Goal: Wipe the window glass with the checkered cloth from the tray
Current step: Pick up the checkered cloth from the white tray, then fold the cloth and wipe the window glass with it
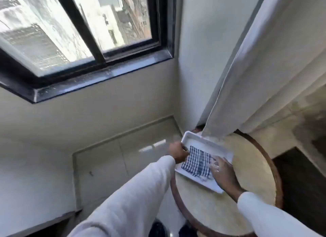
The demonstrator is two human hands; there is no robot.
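Note:
A blue-and-white checkered cloth (196,161) lies folded in a white tray (211,144) on a round table. My left hand (178,153) is at the tray's left rim, its fingers closed on the cloth's left edge. My right hand (221,171) rests on the cloth's right side with fingers spread; whether it grips is unclear. The window glass (53,30) in its black frame is up at the left, well above both hands.
The round table (247,175) has a dark wooden rim and a pale top. A white curtain (255,69) hangs down to the tray's far edge. A black sill (98,78) runs under the window. Glossy floor lies left of the table.

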